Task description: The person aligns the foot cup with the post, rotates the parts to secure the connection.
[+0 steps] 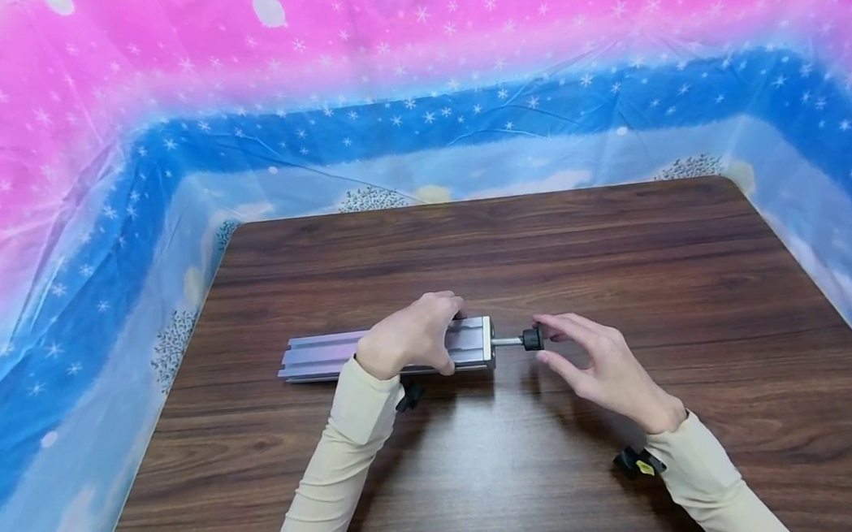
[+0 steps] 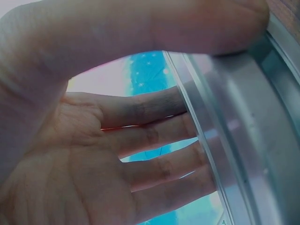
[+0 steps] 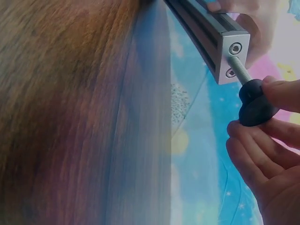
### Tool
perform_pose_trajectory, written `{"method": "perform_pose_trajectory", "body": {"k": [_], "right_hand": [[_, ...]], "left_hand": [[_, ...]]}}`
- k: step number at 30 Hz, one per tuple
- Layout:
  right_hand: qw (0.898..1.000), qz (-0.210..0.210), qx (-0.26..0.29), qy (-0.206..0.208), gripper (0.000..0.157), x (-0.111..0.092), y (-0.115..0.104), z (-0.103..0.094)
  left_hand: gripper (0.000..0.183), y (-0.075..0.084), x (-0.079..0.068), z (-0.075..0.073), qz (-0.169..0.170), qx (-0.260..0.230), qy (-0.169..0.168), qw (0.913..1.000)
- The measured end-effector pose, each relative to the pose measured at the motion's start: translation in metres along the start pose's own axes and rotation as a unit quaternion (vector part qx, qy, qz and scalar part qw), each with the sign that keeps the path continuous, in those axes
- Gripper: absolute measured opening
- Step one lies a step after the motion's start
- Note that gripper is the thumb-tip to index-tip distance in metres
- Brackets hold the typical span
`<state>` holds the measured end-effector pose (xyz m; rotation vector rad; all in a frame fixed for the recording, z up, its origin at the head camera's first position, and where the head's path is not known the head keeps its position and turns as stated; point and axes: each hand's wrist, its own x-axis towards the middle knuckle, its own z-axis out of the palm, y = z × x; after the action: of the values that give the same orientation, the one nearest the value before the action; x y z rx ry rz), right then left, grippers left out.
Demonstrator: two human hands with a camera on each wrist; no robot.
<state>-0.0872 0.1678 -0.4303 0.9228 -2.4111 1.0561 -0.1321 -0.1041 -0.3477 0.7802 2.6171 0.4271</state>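
A silver aluminium profile (image 1: 322,355) with grooves along its sides lies lengthwise across the table. My left hand (image 1: 414,332) grips it near its right end, thumb on the near side and fingers over the far side. The left wrist view shows the thumb (image 2: 206,28) pressed on the grooved metal. From the end plate (image 3: 227,65), which carries two screws, a threaded rod (image 3: 241,71) sticks out to the right. A black knob (image 3: 258,110) sits at the rod's tip. My right hand (image 1: 608,369) pinches this knob between thumb and fingers.
The brown wood-grain table (image 1: 542,251) has rounded far corners. Behind and beside it hangs a pink and blue cloth (image 1: 424,120) printed with snowflakes. Dark straps with small mounts sit on both wrists, the right one (image 1: 639,463) bearing a yellow mark.
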Motion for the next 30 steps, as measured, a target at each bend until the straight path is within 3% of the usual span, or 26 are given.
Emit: {"method": "perform_pose_trajectory", "body": {"k": [7, 18, 25, 30], "right_hand": [[1.000, 0.014, -0.001, -0.002, 0.045, -0.0005, 0.0026, 0.0019], [0.996, 0.086, 0.006, -0.016, 0.015, -0.0001, 0.0023, 0.0044], [0.987, 0.149, 0.027, -0.059, 0.020, -0.0008, -0.0019, 0.0040], [0.989, 0.135, 0.012, -0.058, 0.019, -0.0004, -0.0012, 0.0016]], "left_hand": [[0.057, 0.0002, 0.0007, -0.0001, -0.002, -0.006, -0.002, 1.0000], [0.057, 0.0024, -0.0005, 0.0022, -0.006, -0.001, -0.002, 1.0000], [0.057, 0.0027, -0.0023, 0.0074, -0.004, -0.007, -0.006, 1.0000], [0.057, 0.0022, -0.0006, 0.0061, 0.006, -0.004, 0.003, 1.0000]]}}
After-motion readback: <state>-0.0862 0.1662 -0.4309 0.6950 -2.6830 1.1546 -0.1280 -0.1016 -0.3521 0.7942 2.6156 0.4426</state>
